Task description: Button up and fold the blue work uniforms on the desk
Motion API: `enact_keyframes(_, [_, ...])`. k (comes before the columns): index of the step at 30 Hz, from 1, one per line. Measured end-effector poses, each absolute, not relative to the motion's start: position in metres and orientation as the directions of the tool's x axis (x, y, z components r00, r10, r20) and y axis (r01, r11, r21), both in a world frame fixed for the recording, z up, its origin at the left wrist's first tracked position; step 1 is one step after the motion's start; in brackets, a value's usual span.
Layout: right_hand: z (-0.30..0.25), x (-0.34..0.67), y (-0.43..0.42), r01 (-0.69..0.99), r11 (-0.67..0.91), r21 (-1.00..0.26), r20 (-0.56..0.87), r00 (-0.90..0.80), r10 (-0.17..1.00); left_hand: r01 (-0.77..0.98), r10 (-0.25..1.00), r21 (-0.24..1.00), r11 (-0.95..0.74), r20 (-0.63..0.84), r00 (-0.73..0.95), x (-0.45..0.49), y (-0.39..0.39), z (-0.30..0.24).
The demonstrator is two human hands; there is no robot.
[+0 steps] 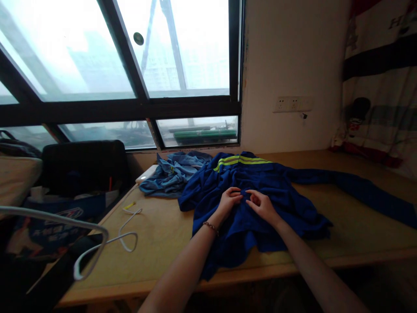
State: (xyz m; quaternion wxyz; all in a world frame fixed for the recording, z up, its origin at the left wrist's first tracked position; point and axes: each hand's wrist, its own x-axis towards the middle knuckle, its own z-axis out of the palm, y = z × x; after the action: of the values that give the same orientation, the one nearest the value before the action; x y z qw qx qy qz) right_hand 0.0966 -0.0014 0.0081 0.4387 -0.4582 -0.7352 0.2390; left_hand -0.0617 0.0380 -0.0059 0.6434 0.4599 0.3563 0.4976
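Note:
A dark blue work jacket (pixel 270 191) with yellow-green stripes across its upper part lies spread and wrinkled on the wooden table (pixel 156 243). One sleeve stretches out to the right. My left hand (pixel 230 199), with a beaded bracelet on the wrist, pinches the fabric at the middle of the jacket. Close beside it, my right hand (pixel 261 204) also has its fingers pinched on the cloth, the two fingertips nearly meeting. Whether a button or only a fold lies between them is too small to tell.
Behind the jacket's left side sits a crumpled lighter blue garment (pixel 176 174). A white device (pixel 147 174) lies beside it, and a white cable (pixel 130 234) loops over the table's left part. A black chair (pixel 85 161) stands left; a curtain (pixel 378 95) hangs right.

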Motion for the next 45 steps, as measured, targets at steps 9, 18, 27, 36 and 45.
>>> enact_keyframes(9, [0.014, 0.096, -0.045, 0.594, 0.624, -0.508, 0.292, -0.563, 0.773, -0.249, 0.97, 0.967, 0.057, 0.006, 0.245, -0.061, 0.04, -0.005])
enact_keyframes(18, [0.008, 0.105, -0.03, 0.207, 0.248, -0.946, 0.172, -0.326, 0.93, -0.169, 0.971, 0.986, 0.013, 0.028, 0.238, -0.061, 0.041, -0.011])
enact_keyframes(27, [0.008, 0.136, -0.014, -0.366, -0.231, -0.901, -0.209, -0.1, 0.973, 0.221, 0.886, 0.936, -0.273, 0.156, 0.437, -0.049, -0.004, 0.021])
enact_keyframes(36, [0.006, 0.132, -0.01, -0.467, -0.215, -0.858, -0.183, -0.113, 0.976, 0.345, 0.86, 0.873, -0.344, 0.145, 0.49, -0.025, -0.019, -0.014])
enact_keyframes(45, [0.009, 0.121, -0.015, -0.349, -0.05, -0.936, -0.034, -0.05, 0.998, -0.299, 0.82, 0.804, 0.514, -0.357, 0.447, -0.05, -0.001, 0.024])
